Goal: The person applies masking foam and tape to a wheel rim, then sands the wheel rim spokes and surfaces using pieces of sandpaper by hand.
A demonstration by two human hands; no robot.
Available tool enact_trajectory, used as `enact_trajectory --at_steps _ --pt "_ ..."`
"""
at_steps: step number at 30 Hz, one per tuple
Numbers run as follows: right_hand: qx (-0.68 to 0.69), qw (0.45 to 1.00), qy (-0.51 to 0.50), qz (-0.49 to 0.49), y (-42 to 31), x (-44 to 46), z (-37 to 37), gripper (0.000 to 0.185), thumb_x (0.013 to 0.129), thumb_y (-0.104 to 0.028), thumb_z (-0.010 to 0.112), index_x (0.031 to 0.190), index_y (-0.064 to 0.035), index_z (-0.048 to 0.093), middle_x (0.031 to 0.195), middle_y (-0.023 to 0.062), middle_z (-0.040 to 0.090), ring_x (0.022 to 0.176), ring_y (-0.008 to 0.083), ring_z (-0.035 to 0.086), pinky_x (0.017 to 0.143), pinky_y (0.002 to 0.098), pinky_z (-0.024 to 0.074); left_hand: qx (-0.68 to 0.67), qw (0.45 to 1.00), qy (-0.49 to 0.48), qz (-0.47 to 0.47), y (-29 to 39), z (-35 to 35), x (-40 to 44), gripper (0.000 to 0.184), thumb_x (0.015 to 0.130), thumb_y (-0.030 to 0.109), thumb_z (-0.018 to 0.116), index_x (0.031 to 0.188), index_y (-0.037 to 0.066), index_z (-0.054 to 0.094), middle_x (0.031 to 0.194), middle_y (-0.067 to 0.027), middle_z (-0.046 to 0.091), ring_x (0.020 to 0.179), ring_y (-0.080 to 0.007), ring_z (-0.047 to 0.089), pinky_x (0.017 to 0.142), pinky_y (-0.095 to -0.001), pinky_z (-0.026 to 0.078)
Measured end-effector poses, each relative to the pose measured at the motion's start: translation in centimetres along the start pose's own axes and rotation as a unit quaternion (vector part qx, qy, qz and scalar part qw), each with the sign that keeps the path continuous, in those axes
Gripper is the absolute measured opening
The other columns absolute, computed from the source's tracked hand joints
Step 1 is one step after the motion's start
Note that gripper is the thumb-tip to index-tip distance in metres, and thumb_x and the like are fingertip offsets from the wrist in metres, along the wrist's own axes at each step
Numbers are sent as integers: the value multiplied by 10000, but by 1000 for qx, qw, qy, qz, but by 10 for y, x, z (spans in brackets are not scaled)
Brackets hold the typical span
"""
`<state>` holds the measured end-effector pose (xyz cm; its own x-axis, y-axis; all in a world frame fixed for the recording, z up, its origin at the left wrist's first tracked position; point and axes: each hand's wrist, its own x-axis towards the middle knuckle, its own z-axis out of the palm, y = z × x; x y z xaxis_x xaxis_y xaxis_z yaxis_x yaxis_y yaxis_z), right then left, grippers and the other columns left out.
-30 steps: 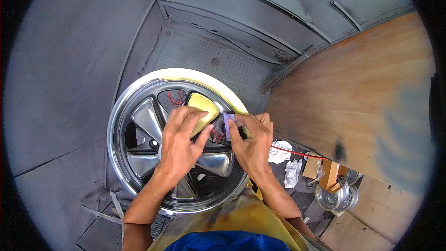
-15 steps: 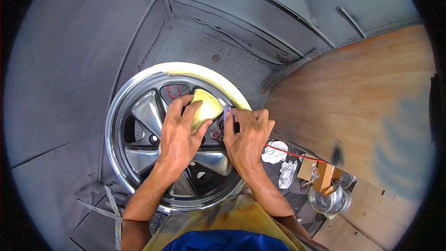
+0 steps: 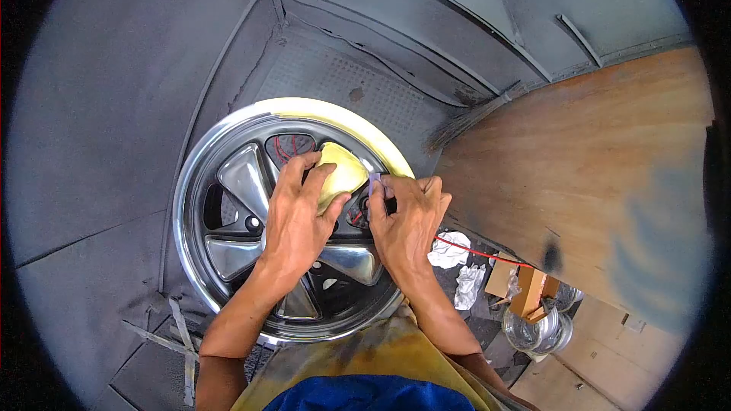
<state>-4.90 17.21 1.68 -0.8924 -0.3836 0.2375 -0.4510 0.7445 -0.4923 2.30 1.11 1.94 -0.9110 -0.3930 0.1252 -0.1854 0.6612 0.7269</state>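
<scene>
A multi-spoke car wheel [image 3: 232, 257] with polished spokes and dark recesses lies face up in front of me. Yellow masking tape [image 3: 344, 169] covers one upper spoke, and more of it runs along the upper right of the outer lip. My left hand [image 3: 289, 221] has its curled fingers and thumb closed on the edges of that taped spoke. Between the thumb and fingers of my right hand [image 3: 409, 221] is pinched a small, thin purple piece [image 3: 374, 180], its end at the right edge of the tape. I cannot tell what the purple piece is.
A wooden board [image 3: 571, 160] leans on the right, with a broom [image 3: 461, 125] behind it. A red hose [image 3: 472, 248], crumpled white paper [image 3: 470, 285], a cardboard box [image 3: 527, 293] and clear round containers [image 3: 525, 331] lie lower right. Grey walls [image 3: 114, 122] enclose the left and back.
The view has shifted slightly. The purple piece has moved a little down and right along the tape's edge, while my left hand keeps its place on the taped spoke.
</scene>
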Motion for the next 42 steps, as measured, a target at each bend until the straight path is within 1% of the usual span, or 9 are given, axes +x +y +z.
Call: enact_trajectory --at_steps 5,7,8,12,15,27,29,32,42 --pt "15 1000 -22 13 1 1 -4 121 929 -184 845 970 -79 802 855 66 746 932 285 588 863 461 382 11 1000 7 4 -1 0 0 502 828 73 956 1277 -9 748 1380 -224 692 1225 -447 718 1038 -497 605" --pt "7 1000 -7 6 -1 4 -1 122 927 -183 844 967 -76 802 854 69 744 932 287 588 862 462 380 -13 1000 -3 -4 0 0 0 478 846 77 927 1272 -45 745 1359 -234 675 1251 -463 675 1077 -520 566" --pt "0 1000 8 -1 -1 5 1 123 926 -181 844 965 -72 802 853 73 742 932 290 588 860 463 379 -13 1000 -3 -4 0 0 0 478 846 77 927 1272 -45 745 1359 -234 675 1251 -463 675 1077 -520 566" --pt "4 1000 -12 -5 0 1 -1 130 920 -176 846 970 -64 802 854 86 740 935 295 591 857 464 377 -8 1000 -2 -2 -2 1 2 474 849 79 925 1271 -44 746 1365 -239 672 1255 -466 674 1079 -519 565" --pt "4 1000 -1 4 -2 3 0 131 917 -168 845 975 -59 804 847 96 737 934 300 597 855 466 376 -12 1000 -6 -6 -1 0 -1 472 853 79 923 1273 -43 747 1372 -242 669 1260 -468 672 1083 -522 563" --pt "13 1000 -15 8 -2 5 -1 133 900 -167 858 965 -65 802 821 69 725 922 299 598 866 461 380 -19 1000 -7 -4 -2 0 1 469 853 62 918 1273 -48 742 1369 -240 666 1248 -471 671 1074 -531 561" --pt "-8 1000 -4 -2 -3 10 -1 123 897 -158 854 963 -68 802 812 66 720 922 299 594 865 462 381 -18 1000 -3 -3 -2 1 0 467 852 61 918 1271 -47 742 1368 -238 666 1246 -471 672 1072 -532 562" --pt "20 999 -24 4 0 6 -3 116 895 -151 849 957 -66 801 810 73 722 924 303 593 867 467 383 -19 1000 -1 -5 0 0 2 471 846 62 922 1266 -46 741 1367 -235 667 1241 -471 674 1065 -531 567" --pt "15 999 -27 9 -3 8 -4 142 863 -149 859 947 -54 794 814 77 729 927 310 596 874 467 383 -22 1000 -2 -2 0 -1 2 478 841 63 922 1266 -55 739 1356 -239 670 1238 -471 674 1059 -530 570"
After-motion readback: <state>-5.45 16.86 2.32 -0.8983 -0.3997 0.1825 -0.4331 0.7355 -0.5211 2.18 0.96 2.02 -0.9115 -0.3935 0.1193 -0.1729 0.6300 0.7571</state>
